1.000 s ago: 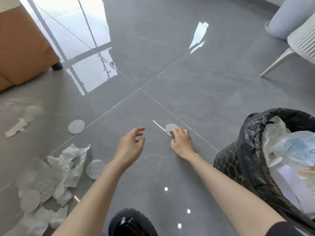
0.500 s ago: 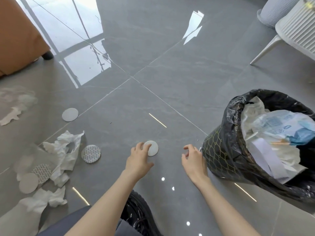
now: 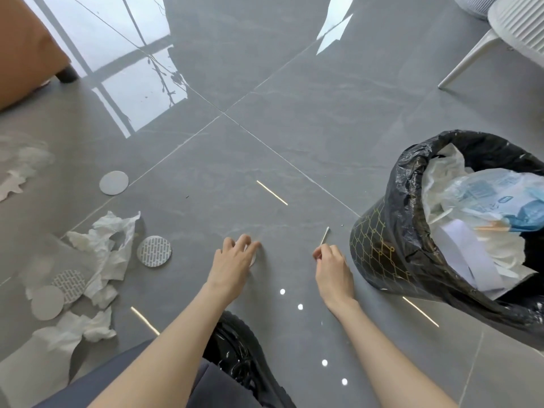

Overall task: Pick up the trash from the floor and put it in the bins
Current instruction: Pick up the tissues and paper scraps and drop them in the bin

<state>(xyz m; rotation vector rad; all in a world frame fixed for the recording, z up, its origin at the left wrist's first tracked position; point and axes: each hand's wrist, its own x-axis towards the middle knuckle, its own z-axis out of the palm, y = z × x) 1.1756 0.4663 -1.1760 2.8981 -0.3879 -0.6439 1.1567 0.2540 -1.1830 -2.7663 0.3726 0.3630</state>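
Observation:
My left hand (image 3: pixel 235 260) lies low on the grey floor with its fingers curled over a white round pad (image 3: pixel 254 259), of which only a sliver shows. My right hand (image 3: pixel 332 266) is just left of the bin and pinches the lower end of a thin cotton swab (image 3: pixel 324 235), which points up and away. The bin (image 3: pixel 379 248), lined with a black bag, stands at the right, filled with tissue, paper and a blue-white wrapper. To the left lie more round pads (image 3: pixel 114 182) (image 3: pixel 154 251) (image 3: pixel 47 302) and crumpled tissues (image 3: pixel 109 251).
A white chair (image 3: pixel 515 28) stands at the top right and an orange sofa (image 3: pixel 26 45) at the top left. My black shoe (image 3: pixel 241 354) is below my hands. More torn tissue (image 3: pixel 14 178) lies at the far left edge.
The right hand left the round pad and now pinches a cotton swab beside the bin. The left hand reached the pad and closed over it. The view tilted toward the bin.

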